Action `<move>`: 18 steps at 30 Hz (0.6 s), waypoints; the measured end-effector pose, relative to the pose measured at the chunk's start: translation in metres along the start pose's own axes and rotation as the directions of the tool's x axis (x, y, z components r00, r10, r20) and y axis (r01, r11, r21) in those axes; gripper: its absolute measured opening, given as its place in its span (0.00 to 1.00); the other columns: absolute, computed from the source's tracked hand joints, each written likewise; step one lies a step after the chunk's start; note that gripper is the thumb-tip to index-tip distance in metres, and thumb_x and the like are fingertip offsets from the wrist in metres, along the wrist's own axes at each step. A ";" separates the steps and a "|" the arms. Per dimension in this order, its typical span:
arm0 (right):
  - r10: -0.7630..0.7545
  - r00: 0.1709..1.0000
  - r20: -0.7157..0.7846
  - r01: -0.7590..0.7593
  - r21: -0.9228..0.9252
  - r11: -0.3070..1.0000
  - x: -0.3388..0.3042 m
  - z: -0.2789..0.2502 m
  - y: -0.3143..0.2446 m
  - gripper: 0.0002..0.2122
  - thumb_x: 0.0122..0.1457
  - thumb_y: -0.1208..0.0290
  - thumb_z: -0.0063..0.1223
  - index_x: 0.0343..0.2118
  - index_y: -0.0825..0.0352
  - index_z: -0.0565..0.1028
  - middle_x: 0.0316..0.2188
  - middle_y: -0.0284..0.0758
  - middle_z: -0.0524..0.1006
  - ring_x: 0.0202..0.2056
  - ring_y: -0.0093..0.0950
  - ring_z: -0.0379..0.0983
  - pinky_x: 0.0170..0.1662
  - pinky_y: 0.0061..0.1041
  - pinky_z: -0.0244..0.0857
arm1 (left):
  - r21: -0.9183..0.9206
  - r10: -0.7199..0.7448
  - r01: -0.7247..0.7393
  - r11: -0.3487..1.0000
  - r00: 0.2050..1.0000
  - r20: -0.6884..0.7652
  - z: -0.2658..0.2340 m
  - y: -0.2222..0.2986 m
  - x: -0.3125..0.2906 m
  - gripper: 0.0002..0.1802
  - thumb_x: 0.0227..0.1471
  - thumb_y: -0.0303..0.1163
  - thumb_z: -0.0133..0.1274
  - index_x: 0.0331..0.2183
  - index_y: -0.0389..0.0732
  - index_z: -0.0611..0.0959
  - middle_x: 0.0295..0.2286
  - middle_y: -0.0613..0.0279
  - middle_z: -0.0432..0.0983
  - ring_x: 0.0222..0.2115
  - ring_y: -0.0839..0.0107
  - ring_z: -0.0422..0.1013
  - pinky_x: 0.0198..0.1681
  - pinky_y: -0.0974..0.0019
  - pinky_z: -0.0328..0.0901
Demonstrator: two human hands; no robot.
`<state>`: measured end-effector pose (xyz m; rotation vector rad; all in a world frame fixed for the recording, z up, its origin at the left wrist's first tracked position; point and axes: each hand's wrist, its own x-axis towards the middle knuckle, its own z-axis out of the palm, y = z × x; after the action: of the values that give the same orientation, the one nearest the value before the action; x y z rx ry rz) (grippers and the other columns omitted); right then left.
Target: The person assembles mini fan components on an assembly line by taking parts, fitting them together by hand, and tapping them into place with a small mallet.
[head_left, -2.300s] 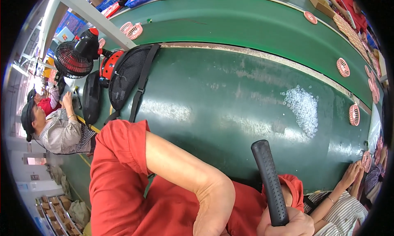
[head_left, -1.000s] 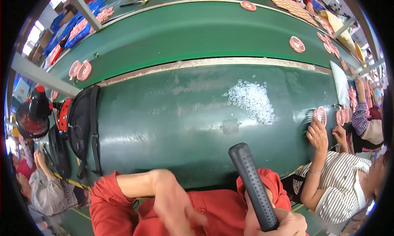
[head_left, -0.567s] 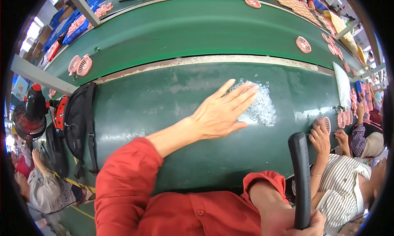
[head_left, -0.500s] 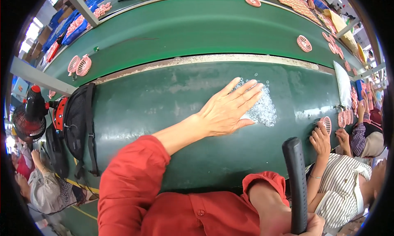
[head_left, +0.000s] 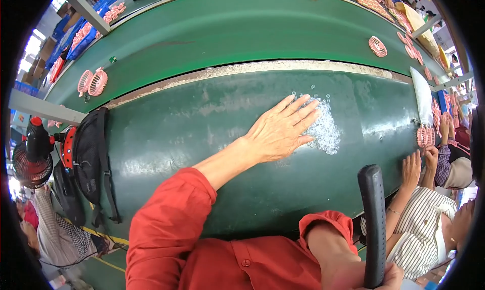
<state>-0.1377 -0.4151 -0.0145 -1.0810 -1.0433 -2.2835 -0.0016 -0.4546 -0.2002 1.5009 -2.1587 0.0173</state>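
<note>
— Where is the left hand (head_left: 280, 131) now?

— It lies flat on the green belt (head_left: 202, 133), with the palm down and the fingers spread out, not gripping anything. The fingertips reach into the pile of small clear pieces (head_left: 323, 128), so the hand is touching the near-left part of the pile. The rest of the pile lies just beyond the fingers, toward the right end of the belt.

— And where on the belt is this pile?

— It is closer to the far edge than to the near edge, a little right of the middle. The far edge is a worn pale strip, and behind it runs a second green belt (head_left: 242, 27) with pink round grilles (head_left: 92, 81) on it.

— What does the right hand (head_left: 374, 279) do?

— It is at the bottom edge of the view, closed around a black handle (head_left: 374, 219) that points up toward the belt. This hand is well apart from the pile – the near edge of the belt lies between them.

— Is something else near?

— A black bag (head_left: 91, 159) rests at the left end of the belt. At the right end, another person's hands (head_left: 422, 161) touch the belt beside more pink grilles, near a clear plastic bag (head_left: 422, 95).
</note>
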 end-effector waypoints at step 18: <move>0.244 0.965 0.095 -0.231 -0.125 0.965 0.006 -0.010 -0.010 0.13 0.50 0.76 0.54 0.17 0.61 0.60 0.11 0.19 0.61 0.10 0.12 0.56 0.14 0.13 0.52 | -0.100 -0.083 0.091 0.991 0.993 0.077 -0.024 0.025 -0.040 0.39 0.53 0.41 0.56 0.60 0.32 0.62 0.62 0.51 0.54 0.63 0.56 0.51 0.66 0.54 0.49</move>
<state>-0.1523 -0.4162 -0.0186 -1.3140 -0.7824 -2.1308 -0.0038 -0.4027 -0.1891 1.5568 -2.1139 -0.1792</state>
